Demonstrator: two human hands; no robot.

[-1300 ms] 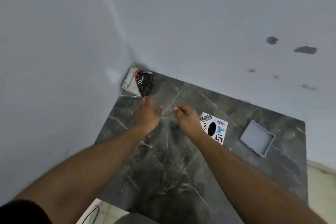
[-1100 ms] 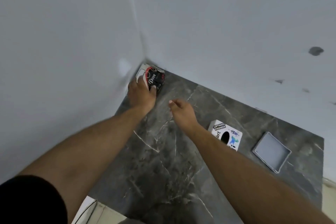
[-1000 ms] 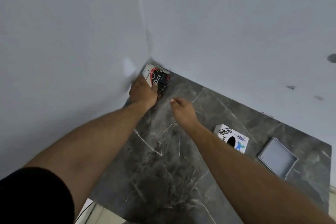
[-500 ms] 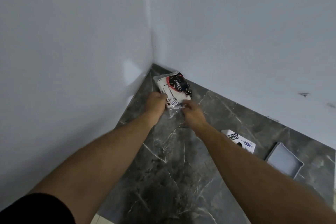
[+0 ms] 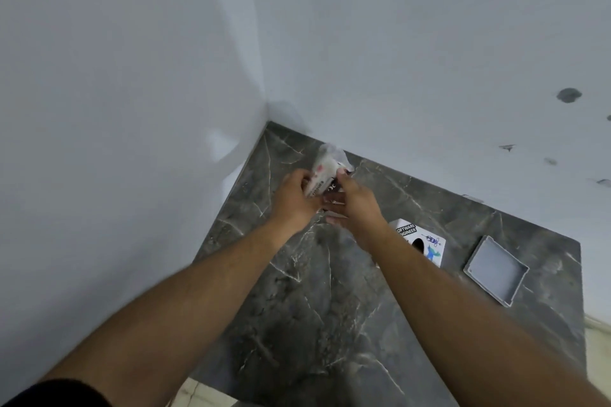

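Note:
A small soap packet (image 5: 322, 172), white with a black and red print inside clear wrapping, is held up above the dark marble counter (image 5: 317, 307) near the corner of two white walls. My left hand (image 5: 292, 200) grips its left side. My right hand (image 5: 353, 201) holds its right side, thumb on the top edge. The packet is blurred and its lower part is hidden behind my fingers.
A white card with stickers (image 5: 421, 241) lies on the counter just right of my right wrist. A shallow grey square tray (image 5: 496, 269) sits further right. The counter's front edge runs along the bottom, with pale floor below.
My left hand reached the packet in the corner and lifted it off the counter. My right hand joined it, and both hands have since turned the packet and brought it nearer.

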